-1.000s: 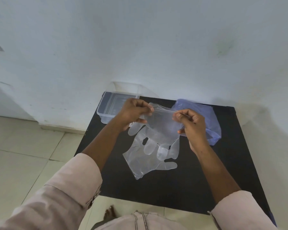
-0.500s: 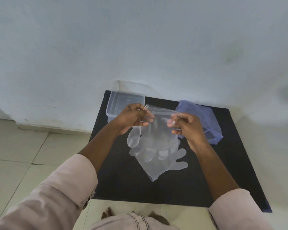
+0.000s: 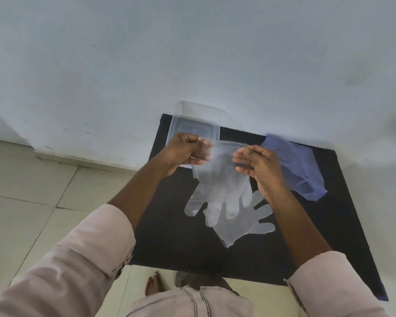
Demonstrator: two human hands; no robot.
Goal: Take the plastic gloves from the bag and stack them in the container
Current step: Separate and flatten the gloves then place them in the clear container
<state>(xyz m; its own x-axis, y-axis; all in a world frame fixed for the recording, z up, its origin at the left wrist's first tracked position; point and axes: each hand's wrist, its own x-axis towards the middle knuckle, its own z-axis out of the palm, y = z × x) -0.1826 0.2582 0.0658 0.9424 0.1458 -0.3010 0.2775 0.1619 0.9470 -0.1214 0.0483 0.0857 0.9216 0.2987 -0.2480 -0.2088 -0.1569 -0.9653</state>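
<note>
A clear plastic glove (image 3: 217,186) hangs fingers-down above the black table (image 3: 169,236). My left hand (image 3: 185,152) pinches the left corner of its cuff. My right hand (image 3: 258,165) is at the right corner of the cuff, fingers loosely curled and blurred; its grip is unclear. A second clear glove (image 3: 245,223) lies flat on the table under the hanging one. The blue plastic bag (image 3: 300,168) lies crumpled at the right, just behind my right hand. The clear container (image 3: 194,129) stands at the table's far left corner, behind my left hand.
The table stands against a pale wall (image 3: 192,53). A transparent lid (image 3: 199,110) leans on the wall behind the container. Tiled floor (image 3: 28,191) lies to the left, and my bare feet (image 3: 153,284) show below the table's near edge.
The held glove has been lifted a little higher and spread at the cuff. My right hand's fingers have loosened. The view has shifted, so the table sits further right.
</note>
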